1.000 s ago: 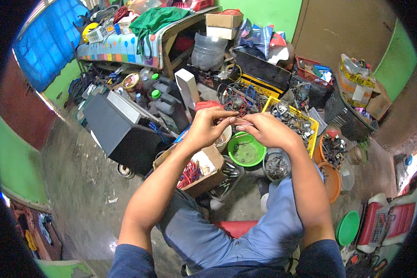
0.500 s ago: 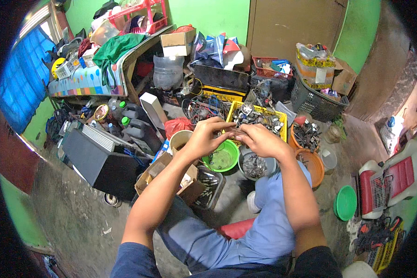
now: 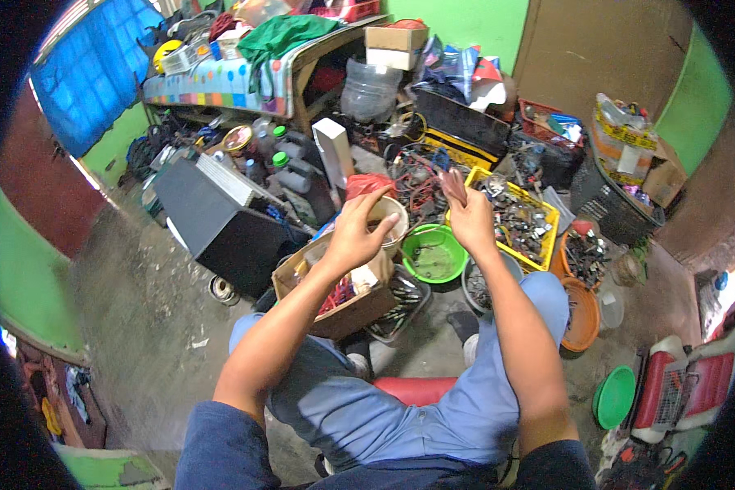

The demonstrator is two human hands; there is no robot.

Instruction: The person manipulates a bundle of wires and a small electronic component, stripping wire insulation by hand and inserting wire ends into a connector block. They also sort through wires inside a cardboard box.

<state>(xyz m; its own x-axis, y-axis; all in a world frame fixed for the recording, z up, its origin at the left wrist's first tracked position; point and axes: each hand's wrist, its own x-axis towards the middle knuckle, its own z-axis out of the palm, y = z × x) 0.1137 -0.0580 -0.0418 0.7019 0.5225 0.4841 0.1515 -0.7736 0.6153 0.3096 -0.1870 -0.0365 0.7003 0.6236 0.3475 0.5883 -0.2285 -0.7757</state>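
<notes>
My left hand (image 3: 361,232) is raised over the far edge of a cardboard box (image 3: 353,309), thumb and fingers apart and nothing visible in it. Behind its fingers are a cream bucket (image 3: 392,222) and a red plastic bag (image 3: 371,186). My right hand (image 3: 472,219) is closed on a small brownish, blurred object (image 3: 452,188) that sticks up from the fist; its kind is unclear. That hand hovers between a green basin (image 3: 434,255) and a yellow crate (image 3: 533,258) full of small metal parts. Below my right wrist, a grey basin (image 3: 475,287) is partly hidden.
Orange basins (image 3: 581,317) stand to the right, one with dark parts. A black tray (image 3: 402,304) sits beside the cardboard box. On the left are a dark box-shaped case (image 3: 212,224) and dark jugs with green caps (image 3: 296,171). A green basin (image 3: 614,397) lies at the lower right.
My hands, close together before, are now apart. The left has moved toward the cardboard box; the right holds the brownish object higher. The view has swung left and downward.
</notes>
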